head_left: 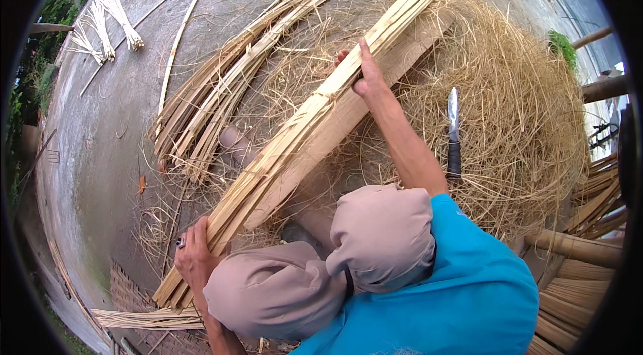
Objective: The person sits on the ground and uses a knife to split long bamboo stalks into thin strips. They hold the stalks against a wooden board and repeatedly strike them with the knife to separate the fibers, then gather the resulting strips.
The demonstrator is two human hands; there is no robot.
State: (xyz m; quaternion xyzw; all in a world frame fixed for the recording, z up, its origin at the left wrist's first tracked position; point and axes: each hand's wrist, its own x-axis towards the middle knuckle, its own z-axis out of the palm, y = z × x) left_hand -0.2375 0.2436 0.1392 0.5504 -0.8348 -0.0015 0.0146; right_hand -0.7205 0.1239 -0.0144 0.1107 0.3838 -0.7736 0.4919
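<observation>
A long bundle of pale split bamboo strips (315,120) runs diagonally from the lower left to the upper right, across my bent knees. My left hand (194,258), with a ring on one finger, grips the bundle near its lower end. My right hand (362,70) is stretched out and rests on the bundle farther up, fingers wrapped over its edge. A flat wooden plank (365,107) lies under the strips.
A knife (453,134) with a black handle stands blade-up in a heap of straw-like shavings (516,120) at the right. Another sheaf of strips (221,87) lies to the left on the concrete ground (100,140). Small tied bundles (104,23) lie far left. Bamboo poles (576,248) lie at the right.
</observation>
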